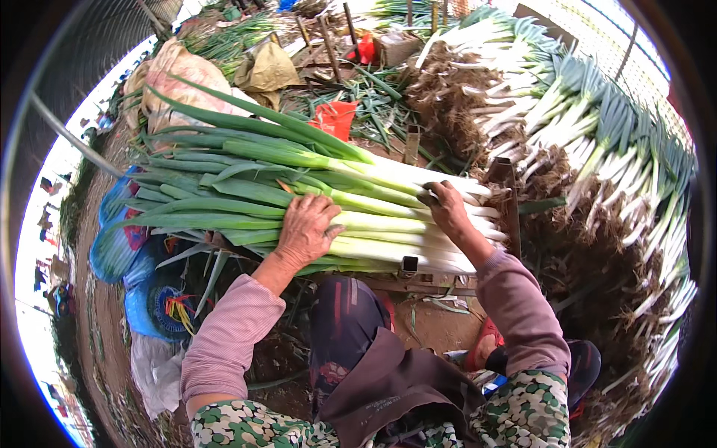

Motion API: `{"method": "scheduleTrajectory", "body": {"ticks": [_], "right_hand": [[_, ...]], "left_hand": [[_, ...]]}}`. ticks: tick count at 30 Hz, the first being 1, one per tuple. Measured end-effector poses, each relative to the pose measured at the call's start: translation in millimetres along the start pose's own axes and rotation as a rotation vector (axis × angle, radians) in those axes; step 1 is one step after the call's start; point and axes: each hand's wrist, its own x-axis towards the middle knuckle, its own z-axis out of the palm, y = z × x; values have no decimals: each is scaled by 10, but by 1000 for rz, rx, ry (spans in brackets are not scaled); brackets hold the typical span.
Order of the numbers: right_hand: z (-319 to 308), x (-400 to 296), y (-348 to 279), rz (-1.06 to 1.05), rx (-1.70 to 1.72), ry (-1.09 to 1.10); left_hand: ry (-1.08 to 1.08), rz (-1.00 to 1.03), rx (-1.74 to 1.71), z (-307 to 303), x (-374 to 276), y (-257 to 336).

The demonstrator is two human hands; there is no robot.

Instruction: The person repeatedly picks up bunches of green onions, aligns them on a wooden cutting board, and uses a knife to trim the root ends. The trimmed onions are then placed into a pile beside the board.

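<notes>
A thick layer of large green onions (381,232) lies crosswise before me, green leaves to the left and white root ends to the right. My left hand (309,224) rests on top of the stalks where green turns to white, thumb spread from the fingers. Over the white shafts near the root ends, my right hand (445,207) has its fingers curled around a stalk; its fingertips are partly hidden. A low metal frame with a square-tube post (410,264) holds the layer, and another metal upright (507,207) stands beside the root ends.
A long heap of untrimmed green onions (560,129) with soil-covered roots curves along the right. Cloth sacks (185,84), a red plastic scrap (334,119) and metal stakes (329,47) are at the back. Blue plastic bags (120,235) and colored ties (179,311) sit at left.
</notes>
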Motion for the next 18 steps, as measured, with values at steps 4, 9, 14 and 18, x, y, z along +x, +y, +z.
{"method": "scheduleTrajectory", "body": {"ticks": [4,9,14,18], "right_hand": [[-173,-21,21,134,255,-116],[-26,-123,-282,16,-57,-202],[85,18,-132,93,-76,-108],[-27,196,-125,229,370,-315]], "left_hand": [[47,12,-17,-18,-27,14],[-61,-40,53,-91,21,-93],[-89,-323,135,-305,-11,-751],[-139,-315,-106,-518,107,-959]]}}
